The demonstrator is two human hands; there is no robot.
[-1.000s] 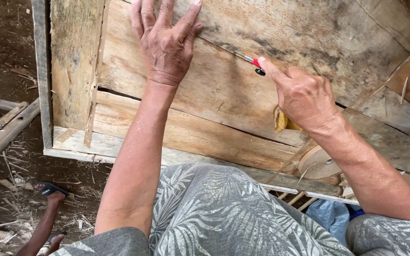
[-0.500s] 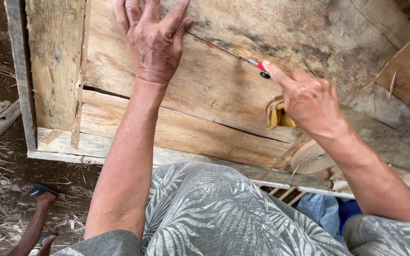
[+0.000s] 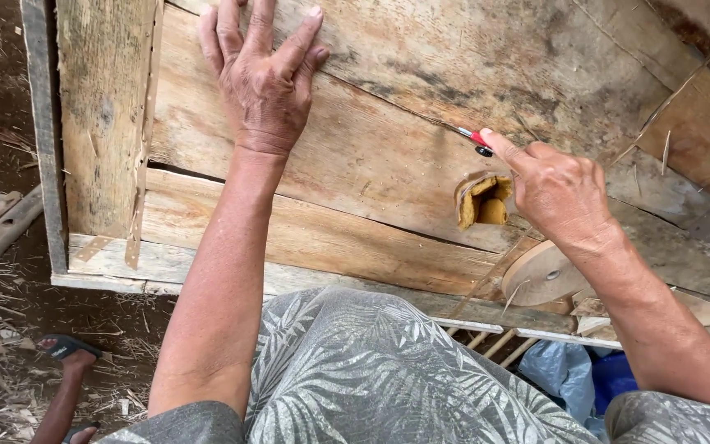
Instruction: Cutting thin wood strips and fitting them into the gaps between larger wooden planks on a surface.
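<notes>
Hands first, in the head view: your left hand [image 3: 266, 82] lies flat and open near the top centre of the frame, fingers spread, pressing on the wide wooden board [image 3: 371, 156]. Your right hand [image 3: 556, 193], right of centre, pinches a small red-and-black marker [image 3: 476, 141] whose tip touches the board just above a ragged hole [image 3: 484, 201]. A round wooden disc [image 3: 540, 275] sits just below your right wrist. It looks like you are marking a line along the board; keep the flat hand firm and draw the tip steadily.
</notes>
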